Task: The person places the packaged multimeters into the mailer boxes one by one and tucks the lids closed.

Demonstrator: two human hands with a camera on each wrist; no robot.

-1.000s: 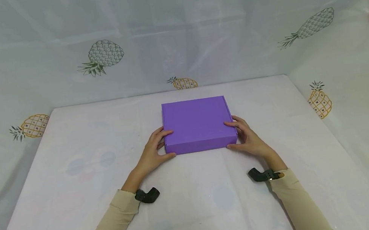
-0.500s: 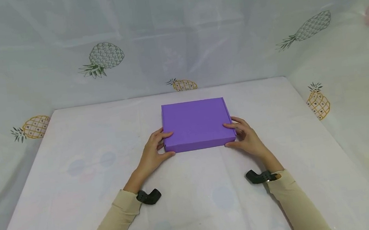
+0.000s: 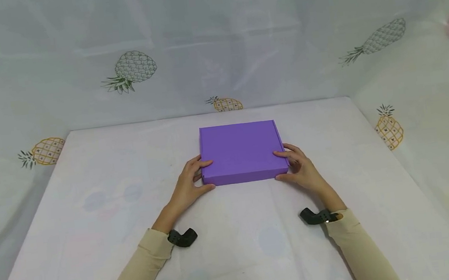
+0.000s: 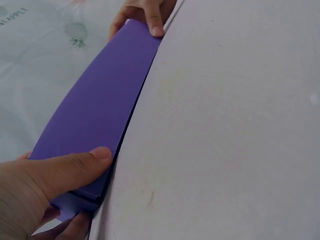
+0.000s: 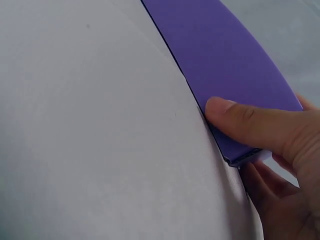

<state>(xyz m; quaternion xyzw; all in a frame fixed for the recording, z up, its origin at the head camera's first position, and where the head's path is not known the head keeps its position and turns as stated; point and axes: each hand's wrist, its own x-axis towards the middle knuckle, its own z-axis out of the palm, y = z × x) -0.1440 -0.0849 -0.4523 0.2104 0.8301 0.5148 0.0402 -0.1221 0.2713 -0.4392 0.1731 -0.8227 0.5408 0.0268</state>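
A flat purple cardboard box (image 3: 242, 149), its lid closed, lies on the white-covered table in the head view. My left hand (image 3: 188, 185) grips its near left corner, thumb on the front face, index finger on the lid and other fingers along the side. At the near right corner my right hand (image 3: 301, 167) holds it the same way. In the left wrist view the left thumb presses the front of the purple box (image 4: 100, 100). The right wrist view has the right thumb on that same face of the box (image 5: 220, 60), with fingers curled round its end.
A white cloth (image 3: 236, 245) with faint coloured spots covers the table. Pale sheeting (image 3: 240, 55) printed with pineapples hangs behind and at both sides. Black wrist devices (image 3: 183, 238) sit at the cuffs of both beige sleeves (image 3: 140, 274).
Both hands keep their hold at the box's corners. The whole head view has shifted slightly; the box shows hardly any movement on the table.
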